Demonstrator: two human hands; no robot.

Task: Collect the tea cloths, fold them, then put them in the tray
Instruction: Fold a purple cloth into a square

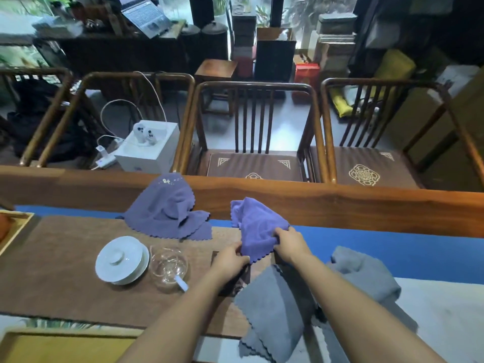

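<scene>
The fingers (237,248) of the left hand (230,260) are curled and pinch the near left edge of the bright purple cloth (255,226); the fingers of the right hand (289,243) are curled over its right edge and grip it. Both hands hold the cloth at opposite sides, probably to spread it flat before the first fold. The cloth is bunched and rests partly on the blue runner (392,247), with its far part against the raised wooden edge of the table (340,205). A darker purple cloth (167,208) lies crumpled to the left, apart from the held one. Two grey cloths remain unfolded near the person: one (272,305) under the forearms, another (366,273) to the right. A white lidded cup (121,259) and a glass pitcher (169,267) stand on the brown mat (65,271), left of the hands. A light wooden tray (15,231) shows at the far left edge, so folded cloths will likely travel leftward.
</scene>
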